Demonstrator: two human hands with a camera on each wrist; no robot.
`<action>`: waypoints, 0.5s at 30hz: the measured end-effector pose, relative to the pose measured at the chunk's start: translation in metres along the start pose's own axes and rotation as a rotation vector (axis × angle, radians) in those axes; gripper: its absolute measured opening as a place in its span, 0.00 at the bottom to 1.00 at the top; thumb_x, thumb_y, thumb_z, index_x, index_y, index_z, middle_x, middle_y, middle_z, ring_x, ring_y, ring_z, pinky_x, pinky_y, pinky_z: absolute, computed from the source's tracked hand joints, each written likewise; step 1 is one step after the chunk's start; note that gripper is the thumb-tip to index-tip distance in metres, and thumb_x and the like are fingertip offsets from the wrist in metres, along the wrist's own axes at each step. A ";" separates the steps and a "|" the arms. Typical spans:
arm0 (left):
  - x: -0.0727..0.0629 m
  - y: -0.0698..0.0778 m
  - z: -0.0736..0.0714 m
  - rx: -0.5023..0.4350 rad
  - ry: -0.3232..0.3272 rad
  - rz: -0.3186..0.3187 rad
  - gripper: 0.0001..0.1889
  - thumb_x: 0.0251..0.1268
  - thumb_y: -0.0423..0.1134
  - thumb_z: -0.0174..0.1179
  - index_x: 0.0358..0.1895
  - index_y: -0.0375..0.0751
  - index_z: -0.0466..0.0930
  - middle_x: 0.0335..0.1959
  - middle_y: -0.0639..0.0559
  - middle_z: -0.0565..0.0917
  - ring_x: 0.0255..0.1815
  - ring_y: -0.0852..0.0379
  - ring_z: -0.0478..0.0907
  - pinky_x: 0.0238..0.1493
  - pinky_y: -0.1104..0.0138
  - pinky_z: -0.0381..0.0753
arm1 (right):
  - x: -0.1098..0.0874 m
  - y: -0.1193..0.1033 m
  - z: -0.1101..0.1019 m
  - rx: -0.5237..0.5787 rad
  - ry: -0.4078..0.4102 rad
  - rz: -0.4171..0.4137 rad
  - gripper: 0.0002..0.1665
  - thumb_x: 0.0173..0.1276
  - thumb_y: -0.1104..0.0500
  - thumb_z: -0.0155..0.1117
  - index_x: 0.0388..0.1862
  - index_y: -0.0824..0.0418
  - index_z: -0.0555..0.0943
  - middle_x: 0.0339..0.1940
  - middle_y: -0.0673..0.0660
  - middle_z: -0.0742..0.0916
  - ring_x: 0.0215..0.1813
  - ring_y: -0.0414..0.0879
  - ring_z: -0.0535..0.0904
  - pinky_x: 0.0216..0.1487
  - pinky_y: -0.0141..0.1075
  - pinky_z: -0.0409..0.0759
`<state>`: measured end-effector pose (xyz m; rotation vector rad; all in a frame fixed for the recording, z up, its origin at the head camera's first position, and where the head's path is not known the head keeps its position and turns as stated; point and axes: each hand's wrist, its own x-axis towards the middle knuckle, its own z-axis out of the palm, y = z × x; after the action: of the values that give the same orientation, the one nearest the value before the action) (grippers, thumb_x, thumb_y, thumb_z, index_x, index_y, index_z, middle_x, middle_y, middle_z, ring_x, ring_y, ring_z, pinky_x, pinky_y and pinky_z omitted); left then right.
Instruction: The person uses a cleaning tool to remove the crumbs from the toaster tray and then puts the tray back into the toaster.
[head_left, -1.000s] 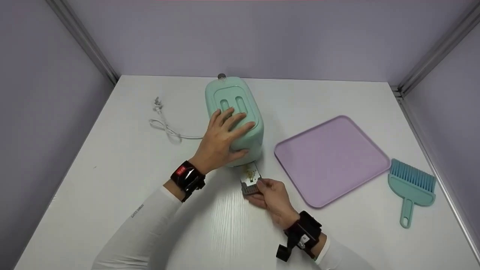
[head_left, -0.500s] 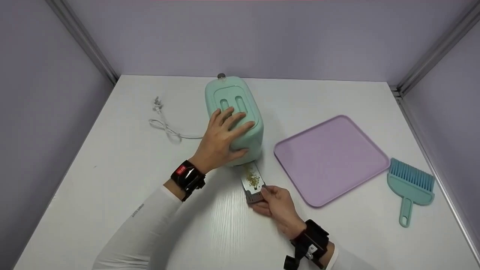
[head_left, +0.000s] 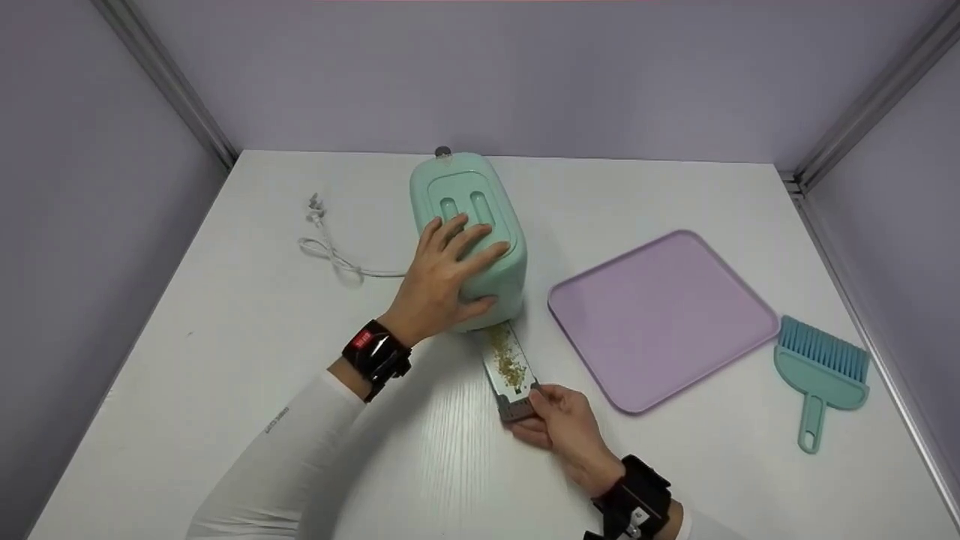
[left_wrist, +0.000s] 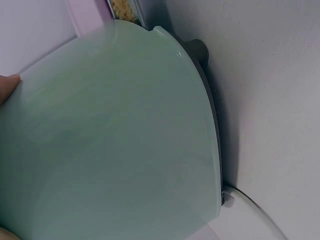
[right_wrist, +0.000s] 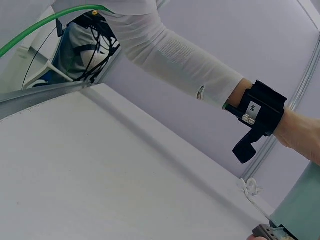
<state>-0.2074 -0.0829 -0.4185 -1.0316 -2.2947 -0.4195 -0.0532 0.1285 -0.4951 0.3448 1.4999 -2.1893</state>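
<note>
A mint-green toaster point(head_left: 495, 202) stands on the white table, its top slots partly covered by my left hand point(head_left: 439, 285). That hand rests on the toaster with fingers spread and straight. From under the toaster's near end sticks out a crumb tray point(head_left: 506, 364) with a grey end and golden crumbs along it. My right hand point(head_left: 570, 431) pinches this grey end between thumb and fingers. In the left wrist view the toaster's side point(left_wrist: 115, 130) fills most of the picture, and crumbs show at the top. The right wrist view catches only the grey end point(right_wrist: 265, 231) low down.
A lilac tray point(head_left: 664, 322) lies to the right of the toaster. Beyond it, near the table's right edge, is a teal hand brush point(head_left: 821, 367). The toaster's white cord point(head_left: 334, 255) lies looped on the left, plug toward the back. Walls enclose the table's back and sides.
My right hand has drawn the crumb tray further out of the toaster, toward me and slightly right, showing more crumbs. My left hand and the toaster have stayed in place.
</note>
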 end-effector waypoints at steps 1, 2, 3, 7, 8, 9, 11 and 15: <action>0.000 0.000 0.000 -0.003 0.004 0.002 0.39 0.39 0.58 0.66 0.62 0.59 0.64 0.61 0.49 0.65 0.65 0.44 0.53 0.61 0.46 0.44 | -0.002 0.000 -0.001 -0.004 -0.003 0.000 0.26 0.69 0.60 0.47 0.59 0.75 0.57 0.44 0.70 0.79 0.43 0.56 0.79 0.46 0.42 0.74; 0.000 -0.001 0.000 -0.007 0.008 0.004 0.39 0.39 0.58 0.66 0.62 0.59 0.64 0.61 0.49 0.65 0.65 0.44 0.53 0.61 0.46 0.44 | -0.003 0.000 -0.001 -0.007 -0.006 0.000 0.26 0.69 0.60 0.47 0.59 0.75 0.56 0.43 0.70 0.79 0.43 0.56 0.79 0.46 0.42 0.74; 0.000 -0.001 0.000 -0.011 0.012 0.006 0.39 0.39 0.58 0.66 0.62 0.59 0.64 0.61 0.49 0.65 0.65 0.44 0.53 0.61 0.46 0.45 | -0.005 0.001 -0.002 -0.008 -0.006 0.002 0.26 0.69 0.60 0.47 0.59 0.75 0.56 0.43 0.69 0.79 0.43 0.56 0.79 0.46 0.42 0.74; 0.000 -0.001 0.000 -0.012 0.019 0.011 0.39 0.39 0.58 0.66 0.61 0.59 0.64 0.61 0.49 0.65 0.64 0.43 0.54 0.61 0.46 0.45 | -0.011 0.002 -0.005 -0.017 -0.006 0.009 0.26 0.69 0.61 0.47 0.59 0.76 0.56 0.43 0.69 0.79 0.41 0.54 0.80 0.46 0.42 0.75; 0.000 -0.001 0.000 -0.011 0.019 0.011 0.39 0.39 0.58 0.66 0.61 0.59 0.64 0.61 0.49 0.65 0.64 0.43 0.54 0.61 0.46 0.45 | -0.012 0.002 -0.006 -0.016 -0.003 0.012 0.26 0.69 0.61 0.47 0.58 0.76 0.57 0.43 0.69 0.79 0.41 0.54 0.80 0.46 0.42 0.75; 0.000 -0.001 0.000 -0.011 0.017 0.012 0.39 0.39 0.58 0.66 0.62 0.59 0.64 0.61 0.49 0.65 0.64 0.43 0.54 0.61 0.46 0.44 | -0.013 0.002 -0.006 -0.015 0.000 0.015 0.25 0.68 0.61 0.47 0.58 0.76 0.57 0.43 0.69 0.79 0.40 0.54 0.80 0.46 0.42 0.75; 0.000 -0.001 0.000 -0.009 0.015 0.010 0.40 0.38 0.58 0.66 0.62 0.59 0.64 0.61 0.49 0.65 0.64 0.43 0.54 0.61 0.46 0.44 | -0.015 0.003 -0.008 -0.015 0.006 0.020 0.25 0.68 0.61 0.48 0.57 0.76 0.57 0.42 0.68 0.79 0.40 0.53 0.80 0.46 0.42 0.75; 0.001 -0.002 0.001 -0.002 0.012 0.005 0.40 0.38 0.59 0.66 0.62 0.59 0.64 0.61 0.49 0.65 0.64 0.43 0.54 0.61 0.46 0.44 | -0.020 0.004 -0.011 -0.016 0.009 0.029 0.26 0.68 0.61 0.48 0.57 0.76 0.57 0.43 0.68 0.79 0.39 0.53 0.80 0.45 0.42 0.75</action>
<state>-0.2099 -0.0833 -0.4189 -1.0330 -2.2806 -0.4246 -0.0342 0.1418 -0.4930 0.3691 1.5074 -2.1548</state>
